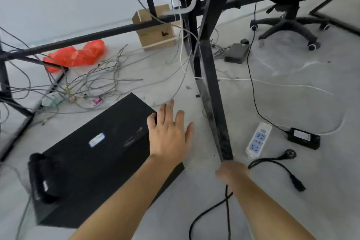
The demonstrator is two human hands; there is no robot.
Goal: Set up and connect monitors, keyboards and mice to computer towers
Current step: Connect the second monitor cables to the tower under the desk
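Nearest the camera, two bare forearms reaching forward over the grey floor. Left hand point(169, 132) wide open, fingers straight and spread, placed at the far right edge of the computer tower point(93, 152), thumb over its black top panel; not clear if pressing or only hovering. Tower lying flat on its side on the floor, left of the desk leg point(212, 87), with a small white sticker point(96, 139) on the upward face. Right hand point(231, 171) blurred, at the foot of the same desk leg, fingers seeming curled; black power cable point(297, 184) coming out just beside it on the right and also below it, but cannot tell whether gripped. Plug end of this cable resting near a white power strip point(258, 139), just right of the leg. Black adapter point(303, 138) a little further right. Behind the tower, a tangle of grey cables point(93, 82), a red plastic bag point(76, 55) and a cardboard box point(155, 31); office chair point(288, 21) at the far right
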